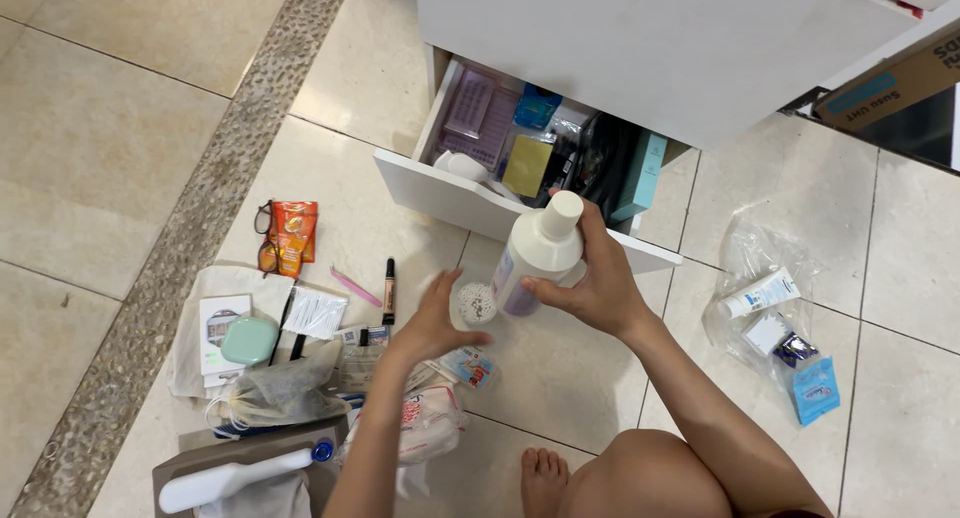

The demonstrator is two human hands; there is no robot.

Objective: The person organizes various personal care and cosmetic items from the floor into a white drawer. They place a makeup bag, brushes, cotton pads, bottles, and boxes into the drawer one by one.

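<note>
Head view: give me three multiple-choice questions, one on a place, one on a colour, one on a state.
1. Where is the orange packet?
A. In the drawer
B. On the floor beside the glasses
C. In the right hand

2. What colour is the bottle cap?
A. White
B. Red
C. Black

3. How is the drawer?
A. Shut
B. Pulled open
C. Taken out

Answers: 1 B, it lies on the tile by the glasses. 2 A, the cap above the right hand is white. 3 B, its contents show.

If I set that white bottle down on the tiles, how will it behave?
The white bottle looks rigid, smooth plastic, so probably slippery in the right hand. Tall and narrow, it may tip if nudged. Laid sideways, its round body would likely roll across the floor tiles.
</note>
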